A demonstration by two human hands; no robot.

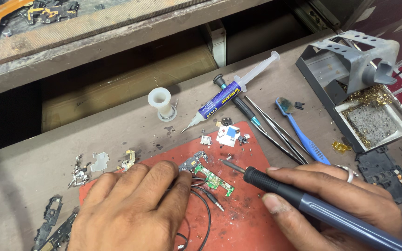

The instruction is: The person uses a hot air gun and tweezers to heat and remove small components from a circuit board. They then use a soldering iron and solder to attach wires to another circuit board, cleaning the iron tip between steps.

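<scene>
**Soldering at a cluttered bench**

Brown and scuffed, the bench (266, 69) carries a red mat (252, 218). On the mat lies a small green circuit board (214, 179) with thin black wires (203, 204). The left hand (131, 209) rests flat, fingertips pressing the wires beside the board. The right hand (336, 195) is closed around a soldering iron (303, 200), tip just right of the board. A syringe (229, 93), tweezers (275, 130), blue toothbrush (303, 135) and iron stand (350, 69) lie behind.

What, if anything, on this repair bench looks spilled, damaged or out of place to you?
Brass-coloured shavings are scattered out of the soldering iron stand onto its tray and the bench. Broken phone parts lie loose left of the red mat, where the left hand pins a small green circuit board. The right hand holds the soldering iron.
</scene>
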